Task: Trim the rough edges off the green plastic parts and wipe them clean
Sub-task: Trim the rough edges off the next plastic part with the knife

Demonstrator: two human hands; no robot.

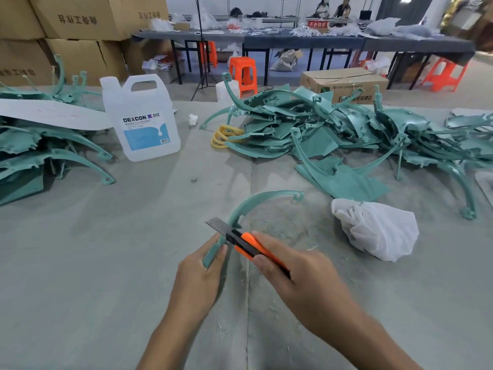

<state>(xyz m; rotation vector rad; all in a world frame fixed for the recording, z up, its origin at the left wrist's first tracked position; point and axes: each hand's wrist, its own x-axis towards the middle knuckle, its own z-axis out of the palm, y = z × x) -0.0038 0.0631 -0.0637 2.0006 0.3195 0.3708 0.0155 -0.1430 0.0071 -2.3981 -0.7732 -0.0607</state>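
Head view: a grey, fuzzy cloth-covered table (106, 263) strewn with pale shavings fills the frame. A tangled heap of thin, curved green parts (346, 134) sprawls across the upper right, and a second heap (40, 145) lies at the left edge beside a translucent white jug (144, 121). A crumpled white rag (376, 231) sits centre right. At lower centre the left hand (198, 276) clasps the near end of a slim arched part (256, 201), which sweeps up and right to a hooked tip. The right hand (301, 279) grasps an orange knife (248, 243), its flat blade against the arch.
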